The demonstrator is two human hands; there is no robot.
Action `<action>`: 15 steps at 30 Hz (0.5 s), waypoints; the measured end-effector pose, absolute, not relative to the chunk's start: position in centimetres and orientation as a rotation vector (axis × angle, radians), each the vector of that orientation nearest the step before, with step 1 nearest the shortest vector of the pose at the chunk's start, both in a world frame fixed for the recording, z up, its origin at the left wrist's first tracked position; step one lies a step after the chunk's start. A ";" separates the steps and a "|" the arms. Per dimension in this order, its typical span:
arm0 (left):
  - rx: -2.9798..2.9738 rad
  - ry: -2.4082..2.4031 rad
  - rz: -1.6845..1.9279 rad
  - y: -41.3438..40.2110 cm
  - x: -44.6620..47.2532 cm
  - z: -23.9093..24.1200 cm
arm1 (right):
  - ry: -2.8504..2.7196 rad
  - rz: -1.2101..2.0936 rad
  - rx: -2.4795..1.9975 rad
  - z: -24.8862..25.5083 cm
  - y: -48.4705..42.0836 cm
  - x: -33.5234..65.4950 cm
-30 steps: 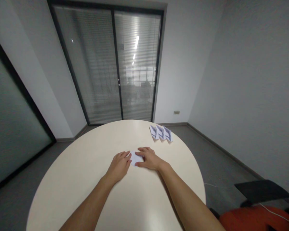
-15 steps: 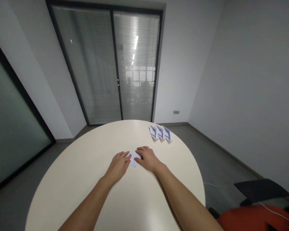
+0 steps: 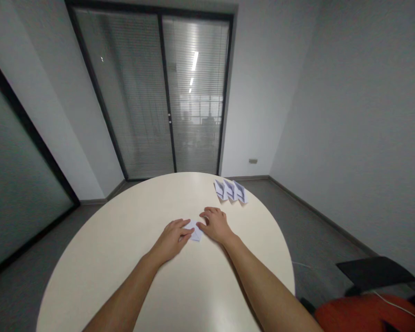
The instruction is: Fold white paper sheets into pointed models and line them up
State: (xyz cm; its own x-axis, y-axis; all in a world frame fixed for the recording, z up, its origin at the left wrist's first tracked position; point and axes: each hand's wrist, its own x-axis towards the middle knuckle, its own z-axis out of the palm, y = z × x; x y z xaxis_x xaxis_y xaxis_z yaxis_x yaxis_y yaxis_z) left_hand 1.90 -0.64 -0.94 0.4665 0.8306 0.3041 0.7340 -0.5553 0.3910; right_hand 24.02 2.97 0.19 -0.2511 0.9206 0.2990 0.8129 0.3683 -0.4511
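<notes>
A small folded piece of white paper [image 3: 195, 234] lies flat on the round table, between my hands. My left hand [image 3: 174, 235] rests over its left side, fingers stretched forward and thumb apart, touching the paper and covering part of it. At the paper's right edge is my right hand [image 3: 217, 225], its fingers spread and slightly bent, the thumb tip close to the paper. Whether that thumb touches the sheet I cannot tell.
Three folded paper pieces [image 3: 231, 191] stand in a row near the far right edge of the cream table [image 3: 107, 244]. A red chair [image 3: 359, 313] with a dark part is at the lower right. Glass doors with blinds [image 3: 197, 138] are beyond the table.
My right hand has drawn back a little from the paper, uncovering more of it. The paper and my left hand have shifted slightly to the right.
</notes>
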 end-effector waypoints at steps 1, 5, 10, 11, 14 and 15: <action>2.509 1.358 0.689 -0.7 1.9 -0.9 | -2.133 0.283 -1.492 0.1 3.0 24.1; 2.486 1.436 0.662 -0.9 2.3 -0.6 | -2.197 0.321 -1.451 0.0 2.9 24.0; 2.447 1.523 0.685 -1.1 2.6 0.0 | -2.191 0.349 -1.447 0.1 3.0 24.3; 2.448 1.528 0.687 -1.1 2.7 0.1 | -2.178 0.346 -1.460 0.2 3.0 24.4; 2.449 1.532 0.695 -1.1 2.6 0.0 | -2.147 0.342 -1.489 0.4 3.0 24.5; 2.447 1.531 0.703 -1.0 2.6 0.0 | -2.144 0.342 -1.488 0.5 3.0 24.5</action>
State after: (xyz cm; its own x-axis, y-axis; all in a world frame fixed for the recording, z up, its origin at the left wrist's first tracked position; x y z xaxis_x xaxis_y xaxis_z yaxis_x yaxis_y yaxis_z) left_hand 2.60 -1.04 -0.05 0.3613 0.8831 0.2992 0.8027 -0.4579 0.3822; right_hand 24.54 2.97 0.47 -0.2741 0.9259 0.2599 0.7990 0.3696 -0.4742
